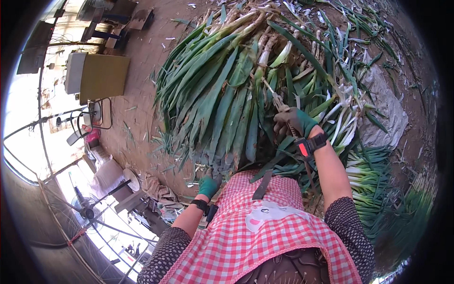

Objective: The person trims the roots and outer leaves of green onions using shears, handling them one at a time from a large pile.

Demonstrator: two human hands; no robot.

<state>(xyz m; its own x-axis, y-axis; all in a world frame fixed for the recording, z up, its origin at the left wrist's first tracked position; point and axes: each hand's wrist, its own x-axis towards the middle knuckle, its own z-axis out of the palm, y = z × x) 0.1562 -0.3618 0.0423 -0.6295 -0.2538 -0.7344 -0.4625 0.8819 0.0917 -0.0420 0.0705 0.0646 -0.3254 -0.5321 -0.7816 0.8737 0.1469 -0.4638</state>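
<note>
A large heap of long green leeks or big spring onions (222,102) lies in front of me, leaves fanned toward me and rooty pale ends at the far side. My right hand (291,121), in a dark and green glove, is closed round a thin tool (278,100) with a pale, narrow shaft that points into the stalks. The tool's exact kind is unclear. My left hand (209,185), gloved in green, is near the leaf tips at the heap's near left edge. Its fingers look slightly apart, and nothing shows in them.
Stripped white-stemmed stalks (347,120) lie to the right, beside a crumpled plastic sheet (384,111). Neat bundles (369,182) are stacked nearer me on that side. Leaf scraps litter the brown floor (142,87). Left are a yellowish cabinet (105,78), a chair (90,120) and a fan (89,213).
</note>
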